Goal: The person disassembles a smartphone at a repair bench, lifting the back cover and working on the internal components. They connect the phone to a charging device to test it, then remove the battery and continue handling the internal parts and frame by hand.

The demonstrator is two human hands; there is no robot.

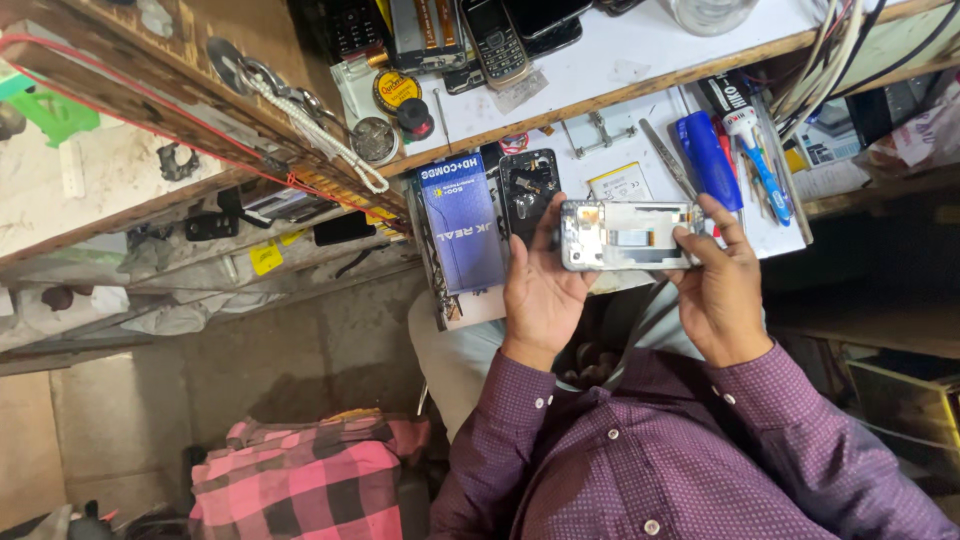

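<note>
1. Nearest the camera are the sleeves of a purple dotted button shirt (pixel 650 450), worn by the person whose arms reach up to the work.
2. The left hand (pixel 540 290) has its grip closed on the left end of an opened silver phone frame with its inner parts showing (pixel 625 236), thumb up over the edge and palm behind it.
3. The right hand (pixel 722 290) grasps the frame's right end, fingers curled over the top corner.
4. The frame is held level between both hands, just above the near edge of the white tabletop (pixel 640 160).
5. Just beside the left hand lies a black opened phone body (pixel 528 192), and left of that a blue flat rectangular box (pixel 462 222).
6. Near the right hand rest a blue-handled screwdriver (pixel 708 160), metal tweezers (pixel 665 160) and a flat pale battery (pixel 620 184).
7. A higher shelf carries a dark keypad phone (pixel 495 42) and a round yellow tin (pixel 396 90).
8. A pink and black checked cloth (pixel 300 480) lies low at left.
</note>
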